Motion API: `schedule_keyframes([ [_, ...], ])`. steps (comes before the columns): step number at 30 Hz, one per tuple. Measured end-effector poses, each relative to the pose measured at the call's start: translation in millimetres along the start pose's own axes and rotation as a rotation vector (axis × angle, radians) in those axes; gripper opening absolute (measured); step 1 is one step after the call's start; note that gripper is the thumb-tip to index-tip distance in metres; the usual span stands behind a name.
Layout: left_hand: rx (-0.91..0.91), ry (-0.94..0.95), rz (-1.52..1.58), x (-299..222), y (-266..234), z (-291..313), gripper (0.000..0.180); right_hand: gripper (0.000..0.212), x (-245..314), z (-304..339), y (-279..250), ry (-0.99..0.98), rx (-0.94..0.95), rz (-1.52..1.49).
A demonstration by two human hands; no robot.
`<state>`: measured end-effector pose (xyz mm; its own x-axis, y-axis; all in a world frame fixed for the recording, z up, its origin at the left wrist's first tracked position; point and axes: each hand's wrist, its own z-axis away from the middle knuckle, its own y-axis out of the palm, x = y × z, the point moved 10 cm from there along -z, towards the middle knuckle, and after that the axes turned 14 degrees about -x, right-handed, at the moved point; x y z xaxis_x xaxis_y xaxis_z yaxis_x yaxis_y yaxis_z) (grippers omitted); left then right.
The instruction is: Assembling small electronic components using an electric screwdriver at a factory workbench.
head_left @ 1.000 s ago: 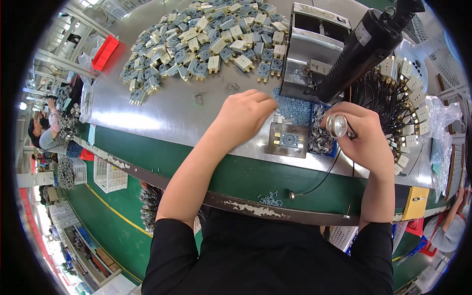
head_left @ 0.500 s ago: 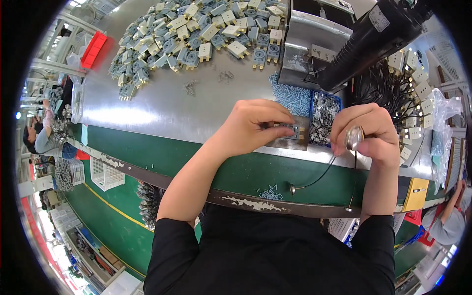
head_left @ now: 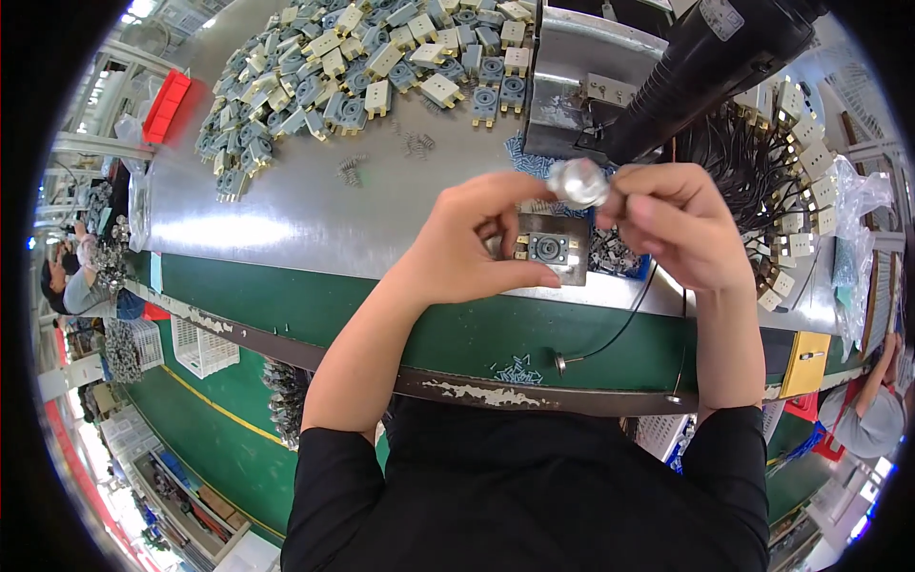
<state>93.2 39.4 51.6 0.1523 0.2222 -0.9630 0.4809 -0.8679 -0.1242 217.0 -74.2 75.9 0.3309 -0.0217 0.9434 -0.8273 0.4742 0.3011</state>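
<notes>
A small metal fixture plate (head_left: 575, 270) lies at the table's near side, with a grey square switch body (head_left: 547, 250) with brass terminals seated in it. My left hand (head_left: 467, 238) reaches around its left side, thumb and forefinger apart, the other fingers curled. Above the plate's far right corner, a shiny round metal part (head_left: 579, 183), smeared by motion, is pinched in my right hand (head_left: 681, 224). The left forefinger's tip comes close to this part; contact is unclear. Below the right hand, a thin black wire (head_left: 624, 334) ends in a small metal disc (head_left: 560, 362) on the green mat.
A large heap of grey and cream switch bodies (head_left: 381, 62) covers the far left. Springs (head_left: 351, 170) lie before it. A blue bin of metal clips (head_left: 615, 253) stands beside the fixture. A black cylindrical tool (head_left: 686, 81) leans overhead. Loose screws (head_left: 518, 371) lie near the edge.
My left hand has opened its fingers and drawn back around the fixture, uncovering the switch body. My right hand has carried the round metal part left and away from me, over the fixture.
</notes>
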Motion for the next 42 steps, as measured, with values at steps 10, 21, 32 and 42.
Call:
schedule_keyframes([
  [10,-0.11,0.561,-0.351,-71,-12,-6,0.042,0.02,5,6,25,-0.184,-0.04,0.447],
  [21,-0.002,0.362,-0.284,-29,10,5,0.036,0.012,16,15,17,-0.208,-0.165,0.886],
  [32,0.048,0.299,-0.239,-11,20,7,0.035,0.011,-6,14,16,-0.224,-0.086,0.965],
  [42,0.085,0.25,-0.173,-2,14,2,0.033,0.011,-7,23,19,-0.291,-0.156,0.993],
])
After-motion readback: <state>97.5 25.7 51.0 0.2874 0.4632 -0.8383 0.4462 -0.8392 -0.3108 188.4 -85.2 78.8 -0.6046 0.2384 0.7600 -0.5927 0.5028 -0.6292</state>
